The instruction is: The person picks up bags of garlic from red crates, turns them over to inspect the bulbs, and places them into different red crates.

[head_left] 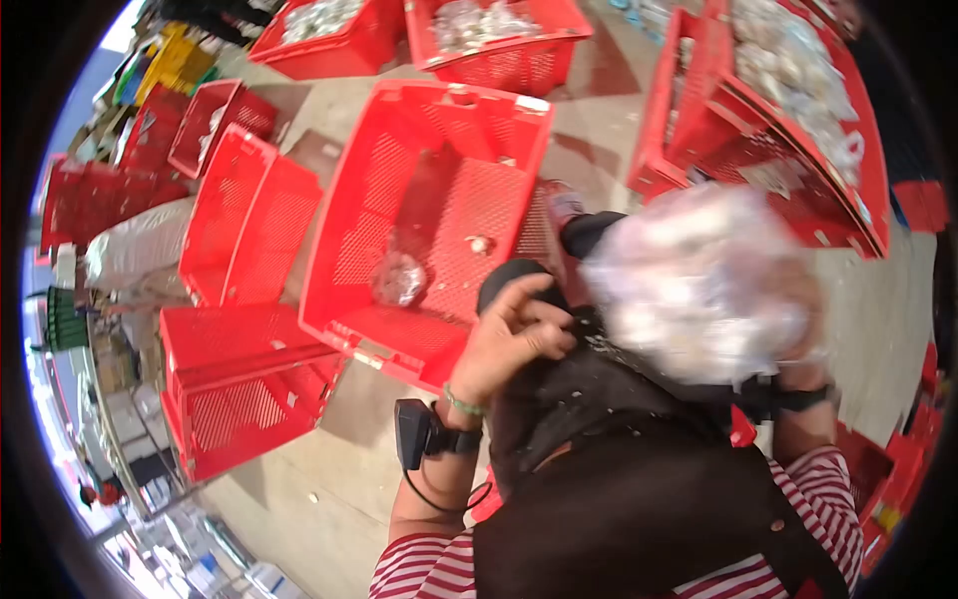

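A clear plastic bag (699, 285) full of whitish, faintly purple lumps is blurred by motion over my lap. It hangs in my right hand (806, 364), whose fingers are mostly hidden behind the bag. My left hand (514, 339) is empty, fingers loosely bent and apart, beside the near rim of a large red crate (349, 215). Inside that crate lie a small clear bag (399, 278) with reddish contents and one whitish bulb-like piece (480, 244).
At the right stands a red crate (788, 160) heaped with bagged whitish goods. Two more filled crates (499, 65) are at the back. Several red crates (249, 220) stand at the left, near a large white sack (135, 245). Small scraps dot the floor (329, 499).
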The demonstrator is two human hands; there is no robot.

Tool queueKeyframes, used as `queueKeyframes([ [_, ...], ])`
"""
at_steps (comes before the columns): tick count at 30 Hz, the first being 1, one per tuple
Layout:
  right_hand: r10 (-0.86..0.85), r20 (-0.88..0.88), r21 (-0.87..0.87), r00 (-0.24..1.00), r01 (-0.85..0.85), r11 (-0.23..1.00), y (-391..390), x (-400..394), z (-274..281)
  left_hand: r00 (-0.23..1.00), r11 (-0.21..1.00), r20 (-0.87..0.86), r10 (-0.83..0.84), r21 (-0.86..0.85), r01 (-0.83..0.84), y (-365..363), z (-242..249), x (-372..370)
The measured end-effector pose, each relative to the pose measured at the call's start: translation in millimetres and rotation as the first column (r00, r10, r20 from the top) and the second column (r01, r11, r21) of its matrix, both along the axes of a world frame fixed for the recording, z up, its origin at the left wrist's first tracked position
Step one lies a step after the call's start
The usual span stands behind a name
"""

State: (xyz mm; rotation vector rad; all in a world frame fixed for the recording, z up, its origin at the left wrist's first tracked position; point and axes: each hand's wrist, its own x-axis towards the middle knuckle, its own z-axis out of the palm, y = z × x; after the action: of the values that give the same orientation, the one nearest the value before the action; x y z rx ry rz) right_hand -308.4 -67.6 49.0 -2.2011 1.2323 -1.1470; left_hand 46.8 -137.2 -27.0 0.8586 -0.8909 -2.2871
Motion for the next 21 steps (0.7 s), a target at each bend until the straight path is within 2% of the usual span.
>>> queueKeyframes([
  [1,-0.445,0.559,0.456,0.700,0.188,0.870,26,-37,-2,0.979,0.985,0.129,0.156,-0.095,-0.145,-15,-22,14],
  [2,-0.454,0.763,0.571,0.461,-0.151,0.807,11,-74,43,0.896,0.964,0.355,0.267,-0.099,-0.248,-34,-38,31],
  [3,-0.444,0.765,0.568,0.467,-0.164,0.806,-8,-96,48,0.806,0.930,0.476,0.352,-0.077,-0.360,-52,-77,52],
  [4,-0.476,0.688,0.572,0.548,-0.005,0.821,-29,-114,52,0.693,0.907,0.602,0.397,-0.143,-0.395,-69,-130,74],
  [5,-0.519,0.594,0.549,0.615,0.161,0.820,-49,-131,55,0.441,0.863,0.770,0.462,-0.504,-0.023,-81,-175,97],
  [6,-0.576,0.487,0.494,0.657,0.337,0.802,-67,-148,59,0.208,0.857,0.891,0.404,-0.449,0.255,-89,-214,125],
  [7,-0.650,0.366,0.378,0.666,0.532,0.758,-77,-172,73,0.284,0.782,0.849,0.446,-0.524,0.338,-93,-305,179],
  [8,-0.743,0.236,0.185,0.626,0.721,0.667,-75,-204,105,0.143,0.468,0.722,0.677,-0.572,0.673,-102,-292,178],
  [9,-0.845,0.109,-0.048,0.523,0.852,0.521,-60,-236,150,0.089,0.387,0.659,0.747,-0.540,0.747,-123,-273,170],
  [10,-0.880,-0.137,-0.319,0.455,0.821,0.474,-65,-293,161,0.031,0.324,0.586,0.810,-0.492,0.808,-144,-275,161],
  [11,-0.790,0.402,0.007,0.463,0.862,0.508,-95,-282,161,-0.040,0.363,0.593,0.804,-0.437,0.823,-152,-297,172],
  [12,-0.828,0.304,-0.014,0.472,0.871,0.491,-118,-270,166,-0.157,0.453,0.618,0.770,-0.357,0.817,-152,-336,190],
  [13,-0.840,0.276,0.018,0.467,0.871,0.490,-128,-273,167,-0.292,0.553,0.636,0.714,-0.258,0.792,-145,-379,210],
  [14,-0.871,0.196,0.203,0.451,0.850,0.486,-139,-282,165,-0.406,0.619,0.620,0.672,-0.168,0.767,-137,-426,230],
  [15,-0.885,0.114,0.368,0.451,0.808,0.459,-155,-291,155,-0.468,0.621,0.557,0.686,-0.112,0.776,-125,-473,255],
  [16,-0.886,0.095,0.368,0.454,0.811,0.455,-161,-317,133,-0.518,0.646,0.548,0.656,-0.053,0.762,-125,-474,258],
  [17,-0.884,0.015,0.540,0.467,0.741,0.400,-151,-353,116,-0.480,0.567,0.512,0.712,-0.015,0.824,-135,-466,254],
  [18,-0.874,-0.062,0.675,0.482,0.665,0.319,-136,-370,125,-0.398,0.427,0.424,0.813,0.029,0.904,-140,-469,255],
  [19,-0.896,-0.382,0.565,0.226,0.824,-0.033,-171,-296,109,-0.292,0.276,0.260,0.920,0.095,0.956,-140,-476,259],
  [20,-0.888,-0.438,0.433,0.139,0.898,-0.073,-176,-255,98,-0.575,0.619,0.481,0.662,0.081,0.781,-127,-544,285],
  [21,-0.928,-0.356,0.377,0.110,0.925,-0.035,-173,-244,92,-0.705,0.798,0.635,0.315,0.225,0.559,-127,-532,270],
])
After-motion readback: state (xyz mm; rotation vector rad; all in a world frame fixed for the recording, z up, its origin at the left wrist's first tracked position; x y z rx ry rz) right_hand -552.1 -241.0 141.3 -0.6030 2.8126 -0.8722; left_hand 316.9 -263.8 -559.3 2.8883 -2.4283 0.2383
